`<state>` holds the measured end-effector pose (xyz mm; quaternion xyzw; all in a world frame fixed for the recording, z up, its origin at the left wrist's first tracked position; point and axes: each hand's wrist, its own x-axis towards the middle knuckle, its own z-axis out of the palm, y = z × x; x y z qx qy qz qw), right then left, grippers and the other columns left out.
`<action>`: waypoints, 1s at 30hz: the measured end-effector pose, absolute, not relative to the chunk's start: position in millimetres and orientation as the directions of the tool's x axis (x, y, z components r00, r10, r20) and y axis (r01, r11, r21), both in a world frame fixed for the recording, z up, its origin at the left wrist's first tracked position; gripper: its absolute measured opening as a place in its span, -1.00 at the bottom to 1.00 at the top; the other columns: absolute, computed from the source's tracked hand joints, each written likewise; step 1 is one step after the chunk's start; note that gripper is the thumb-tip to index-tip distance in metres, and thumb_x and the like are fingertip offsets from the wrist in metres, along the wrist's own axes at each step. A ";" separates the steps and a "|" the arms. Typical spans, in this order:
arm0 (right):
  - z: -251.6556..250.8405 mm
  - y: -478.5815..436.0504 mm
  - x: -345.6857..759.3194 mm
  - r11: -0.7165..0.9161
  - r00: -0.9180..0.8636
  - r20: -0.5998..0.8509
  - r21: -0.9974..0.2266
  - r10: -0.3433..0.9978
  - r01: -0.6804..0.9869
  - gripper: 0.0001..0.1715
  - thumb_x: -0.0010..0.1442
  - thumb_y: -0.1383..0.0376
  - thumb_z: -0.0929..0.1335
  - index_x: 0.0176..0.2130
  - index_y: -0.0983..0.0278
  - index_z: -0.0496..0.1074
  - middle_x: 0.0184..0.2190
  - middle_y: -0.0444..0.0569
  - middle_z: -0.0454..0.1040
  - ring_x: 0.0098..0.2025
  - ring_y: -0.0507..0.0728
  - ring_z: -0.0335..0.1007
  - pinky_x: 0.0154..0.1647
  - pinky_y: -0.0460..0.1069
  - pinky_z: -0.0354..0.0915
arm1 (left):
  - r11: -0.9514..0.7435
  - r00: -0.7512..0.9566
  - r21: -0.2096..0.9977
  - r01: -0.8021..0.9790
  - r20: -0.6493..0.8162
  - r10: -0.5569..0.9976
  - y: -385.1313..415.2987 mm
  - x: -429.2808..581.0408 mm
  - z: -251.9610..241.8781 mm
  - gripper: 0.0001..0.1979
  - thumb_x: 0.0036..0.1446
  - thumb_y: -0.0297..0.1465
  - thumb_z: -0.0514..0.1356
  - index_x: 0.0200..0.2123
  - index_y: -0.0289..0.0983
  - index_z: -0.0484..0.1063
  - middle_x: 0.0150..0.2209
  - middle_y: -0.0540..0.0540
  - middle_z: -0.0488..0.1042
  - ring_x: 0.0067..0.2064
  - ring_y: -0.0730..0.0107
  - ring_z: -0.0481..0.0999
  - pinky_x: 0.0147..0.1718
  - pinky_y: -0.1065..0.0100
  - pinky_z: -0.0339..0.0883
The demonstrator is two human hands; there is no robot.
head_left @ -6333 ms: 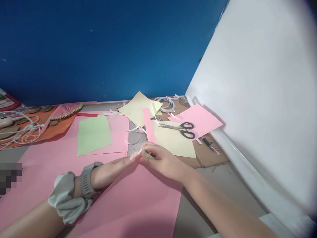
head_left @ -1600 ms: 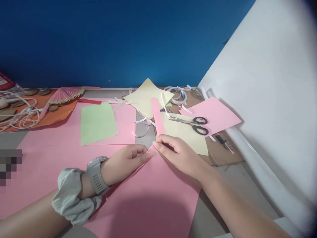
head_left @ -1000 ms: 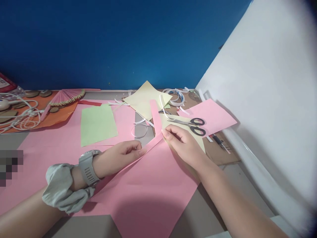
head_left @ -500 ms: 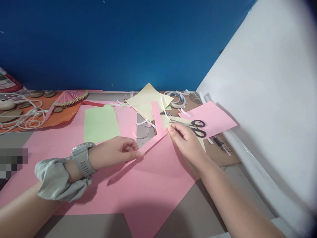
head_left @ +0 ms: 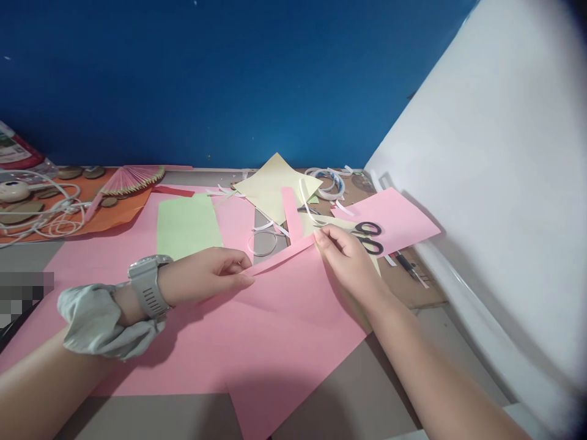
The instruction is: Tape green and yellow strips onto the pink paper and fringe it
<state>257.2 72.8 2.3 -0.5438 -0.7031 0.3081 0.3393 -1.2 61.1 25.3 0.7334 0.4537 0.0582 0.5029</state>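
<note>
A large pink sheet (head_left: 293, 330) lies toward me with a narrow folded strip along its far edge. My left hand (head_left: 217, 273) is closed on the left part of that folded edge, thumb on top. At the right end of the fold, my right hand (head_left: 337, 250) pinches the paper between thumb and fingers. Just beyond the fold lies a separate pink strip (head_left: 291, 211). Scissors with black handles (head_left: 368, 228) rest beside my right hand, their blades partly over pale yellow paper.
A green sheet (head_left: 186, 226) lies at left, near a pink folded fan (head_left: 131, 180), an orange sheet (head_left: 132, 214) and white cables (head_left: 59, 211). Behind are a yellow sheet (head_left: 275, 183) and tape rolls (head_left: 328, 183). A pen (head_left: 406, 266) lies right, near the white wall (head_left: 504, 153).
My left hand has slid left and slightly away from me along the folded edge, which now lies at a shallower slant. My right hand keeps its pinch, almost in place.
</note>
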 end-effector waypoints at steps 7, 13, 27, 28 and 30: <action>11.1 66.7 249.7 0.272 -0.312 0.133 -0.846 0.941 0.459 -0.65 0.32 0.13 0.17 -0.46 0.23 0.15 -0.51 -0.20 0.11 -0.44 0.01 0.05 -0.40 -0.08 0.02 | 0.066 0.612 0.865 0.497 -0.403 0.681 56.0 8.6 27.4 -0.69 0.11 -0.14 0.14 -0.17 -0.23 0.31 -0.47 0.09 0.28 -0.46 0.51 0.16 -0.45 0.47 0.09; 11.2 63.8 246.4 0.212 -0.270 0.084 -0.846 0.959 0.489 -0.63 0.31 0.11 0.17 -0.47 0.22 0.11 -0.52 -0.21 0.07 -0.46 0.02 0.02 -0.42 -0.07 0.00 | -0.053 0.616 0.852 0.521 -0.332 0.715 50.8 14.5 25.7 -0.73 0.14 -0.16 0.10 -0.29 -0.25 0.36 -0.63 0.16 0.06 -0.57 0.55 0.00 -0.57 0.46 -0.07; 14.0 57.3 238.3 0.227 -0.333 0.059 -0.841 0.941 0.491 -0.65 0.32 0.10 0.15 -0.44 0.22 0.17 -0.51 -0.20 0.13 -0.44 0.02 0.06 -0.43 -0.07 0.03 | 0.034 0.496 0.855 0.517 -0.332 0.802 46.9 21.3 20.7 -0.70 0.07 -0.12 0.13 -0.42 -0.26 0.31 -0.63 0.15 0.07 -0.56 0.54 0.01 -0.57 0.46 -0.06; 13.8 57.0 237.4 0.221 -0.337 0.046 -0.836 0.940 0.502 -0.65 0.31 0.10 0.16 -0.44 0.22 0.17 -0.51 -0.20 0.12 -0.45 0.02 0.06 -0.43 -0.07 0.02 | 0.024 0.480 0.845 0.533 -0.326 0.814 46.5 21.6 19.9 -0.71 0.07 -0.14 0.13 -0.44 -0.26 0.32 -0.63 0.15 0.08 -0.55 0.54 0.02 -0.57 0.46 -0.05; 12.3 57.2 236.7 0.206 -0.330 0.027 -0.829 0.943 0.520 -0.64 0.31 0.10 0.16 -0.46 0.22 0.15 -0.53 -0.21 0.09 -0.46 0.02 0.04 -0.45 -0.07 0.00 | -0.006 0.465 0.828 0.561 -0.309 0.830 47.3 20.1 18.0 -0.72 0.09 -0.16 0.11 -0.45 -0.26 0.32 -0.64 0.14 0.08 -0.55 0.53 0.04 -0.55 0.46 -0.03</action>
